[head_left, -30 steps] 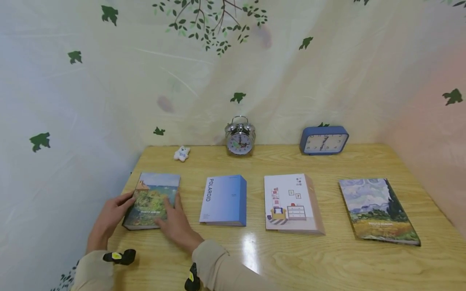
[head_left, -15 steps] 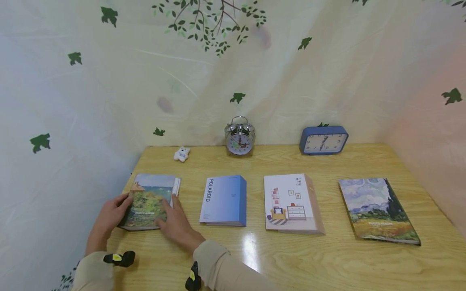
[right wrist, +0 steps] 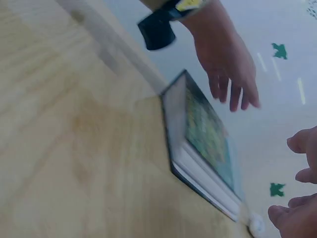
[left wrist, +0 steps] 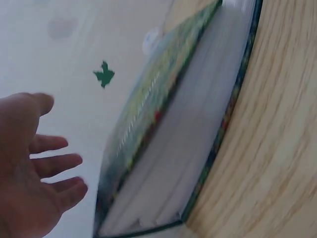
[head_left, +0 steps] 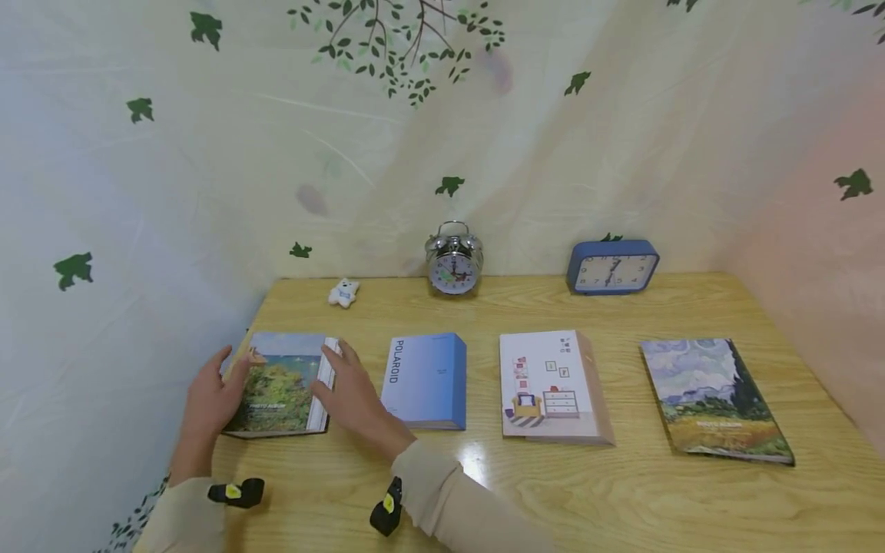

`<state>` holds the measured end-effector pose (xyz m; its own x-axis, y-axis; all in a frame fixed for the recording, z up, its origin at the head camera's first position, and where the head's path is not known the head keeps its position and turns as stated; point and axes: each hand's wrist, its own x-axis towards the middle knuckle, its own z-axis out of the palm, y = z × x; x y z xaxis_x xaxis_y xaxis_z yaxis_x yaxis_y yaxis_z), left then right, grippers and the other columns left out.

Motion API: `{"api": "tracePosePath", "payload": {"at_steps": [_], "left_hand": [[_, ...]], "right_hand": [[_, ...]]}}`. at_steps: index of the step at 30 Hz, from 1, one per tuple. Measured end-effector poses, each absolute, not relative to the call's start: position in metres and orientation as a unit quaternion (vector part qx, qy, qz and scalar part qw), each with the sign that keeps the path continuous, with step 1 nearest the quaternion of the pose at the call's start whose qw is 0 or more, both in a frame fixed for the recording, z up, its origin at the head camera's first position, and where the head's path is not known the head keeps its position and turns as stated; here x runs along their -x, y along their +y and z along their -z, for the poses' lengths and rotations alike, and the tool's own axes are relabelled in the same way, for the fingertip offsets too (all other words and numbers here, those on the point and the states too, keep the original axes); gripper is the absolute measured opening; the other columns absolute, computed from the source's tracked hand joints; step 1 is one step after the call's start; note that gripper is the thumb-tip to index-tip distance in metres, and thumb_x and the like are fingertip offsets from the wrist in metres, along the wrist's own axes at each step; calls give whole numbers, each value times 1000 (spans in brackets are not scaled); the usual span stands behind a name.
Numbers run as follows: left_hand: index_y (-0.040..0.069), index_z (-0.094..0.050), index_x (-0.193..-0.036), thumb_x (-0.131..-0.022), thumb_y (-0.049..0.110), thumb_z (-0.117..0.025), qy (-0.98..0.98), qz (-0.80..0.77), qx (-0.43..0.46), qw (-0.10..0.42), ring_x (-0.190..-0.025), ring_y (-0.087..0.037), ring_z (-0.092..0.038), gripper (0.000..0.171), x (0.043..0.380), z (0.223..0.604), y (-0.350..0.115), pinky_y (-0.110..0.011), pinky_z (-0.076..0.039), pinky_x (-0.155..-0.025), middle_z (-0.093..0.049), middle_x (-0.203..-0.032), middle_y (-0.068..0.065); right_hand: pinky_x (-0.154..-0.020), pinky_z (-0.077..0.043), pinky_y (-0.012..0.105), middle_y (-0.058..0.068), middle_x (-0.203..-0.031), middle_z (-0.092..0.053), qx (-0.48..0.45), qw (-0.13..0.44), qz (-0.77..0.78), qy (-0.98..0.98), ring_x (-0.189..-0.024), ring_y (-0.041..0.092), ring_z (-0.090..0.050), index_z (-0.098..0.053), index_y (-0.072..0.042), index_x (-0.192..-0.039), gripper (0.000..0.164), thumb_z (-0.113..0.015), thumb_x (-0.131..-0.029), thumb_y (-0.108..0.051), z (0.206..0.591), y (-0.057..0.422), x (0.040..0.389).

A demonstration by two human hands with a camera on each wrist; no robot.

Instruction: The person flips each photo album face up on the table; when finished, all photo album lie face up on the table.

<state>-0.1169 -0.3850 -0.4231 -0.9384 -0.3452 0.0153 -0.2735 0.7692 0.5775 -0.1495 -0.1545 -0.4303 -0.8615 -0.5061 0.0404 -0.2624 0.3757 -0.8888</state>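
Observation:
A photo album with a painted garden and sea on its cover lies at the table's left end. White page edges show along its right side. My left hand is beside the album's left edge, its fingers loosely spread. In the left wrist view that hand holds nothing, and a gap separates it from the album. Over the album's right edge hovers my right hand, fingers parted. The right wrist view has the right hand at its right border, apart from the album.
To the right lie a blue Polaroid album, a white album with a drawn room and another painted photo album. Along the back stand a small white bear toy, a silver alarm clock and a blue clock.
The garden album's cover has shifted left, baring the page edges on its right. Both hands have since come off the album, the right one moving rightward and up.

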Motion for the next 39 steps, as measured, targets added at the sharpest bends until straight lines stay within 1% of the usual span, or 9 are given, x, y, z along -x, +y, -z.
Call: {"api": "tracePosePath", "payload": {"at_steps": [4, 9, 11, 16, 21, 26, 30, 34, 39], "left_hand": [[-6, -36, -143, -104, 40, -32, -933, 291, -143, 158, -121, -53, -41, 61, 120, 414, -363, -66, -33, -99, -41, -138, -36], [-5, -46, -138, -104, 36, -35, -929, 301, -103, 188, -101, -48, -56, 54, 126, 407, -336, -62, -43, -87, -51, -127, -33], [-3, -46, -139, -104, 37, -35, -931, 308, -94, 172, -103, -48, -57, 54, 129, 406, -325, -61, -44, -85, -50, -129, -31], [0, -44, -141, -103, 43, -34, -927, 356, -60, 102, -121, -46, -49, 58, 138, 410, -297, -57, -44, -96, -46, -139, -26], [1, -46, -139, -103, 35, -42, -918, 396, -13, 33, -122, -36, -53, 50, 143, 422, -266, -49, -46, -100, -52, -136, -22], [-2, -40, -143, -100, 25, -51, -911, 410, -4, -41, -121, -37, -54, 51, 147, 437, -236, -50, -46, -98, -50, -138, -21], [-4, -43, -140, -95, 18, -59, -915, 401, -11, -39, -116, -36, -57, 52, 153, 451, -220, -49, -48, -96, -54, -134, -22], [-4, -47, -138, -92, 15, -64, -921, 389, -17, -21, -109, -35, -61, 52, 157, 460, -211, -47, -50, -92, -58, -127, -22], [-4, -47, -138, -92, 16, -64, -922, 387, -22, -25, -108, -33, -61, 53, 160, 461, -207, -45, -50, -92, -58, -126, -21]], "right_hand": [[-108, -38, 49, 7, -159, -18, 210, 94, 521, 822, -141, 29, -33, -31, -18, -151, 56, -49, -100, -32, 423, -131, 167], [-109, -35, 52, 14, -156, -24, 177, 39, 518, 836, -138, 36, -35, -37, -12, -148, 56, -54, -96, -26, 420, -95, 187], [-110, -34, 51, 16, -155, -25, 161, 18, 513, 843, -138, 38, -35, -39, -10, -146, 55, -55, -95, -22, 422, -81, 194], [-113, -29, 51, 20, -152, -28, 109, -14, 515, 850, -140, 38, -30, -41, -5, -143, 54, -58, -92, -13, 427, -50, 201], [-114, -26, 51, 22, -154, -24, 62, -14, 491, 869, -142, 39, -24, -36, -4, -146, 63, -59, -89, -14, 438, -30, 193], [-113, -26, 56, 29, -152, -21, 54, 10, 485, 873, -141, 45, -23, -26, 1, -149, 71, -59, -89, -18, 455, -19, 179], [-113, -26, 55, 30, -150, -25, 78, 19, 488, 869, -139, 45, -27, -23, 5, -148, 71, -57, -92, -19, 466, -12, 169], [-114, -27, 52, 28, -148, -32, 97, 15, 483, 870, -138, 41, -32, -29, 7, -146, 63, -55, -94, -19, 475, -7, 164], [-114, -28, 52, 25, -150, -32, 97, 32, 480, 871, -139, 41, -32, -33, 3, -146, 60, -52, -97, -24, 477, -2, 162]]}}
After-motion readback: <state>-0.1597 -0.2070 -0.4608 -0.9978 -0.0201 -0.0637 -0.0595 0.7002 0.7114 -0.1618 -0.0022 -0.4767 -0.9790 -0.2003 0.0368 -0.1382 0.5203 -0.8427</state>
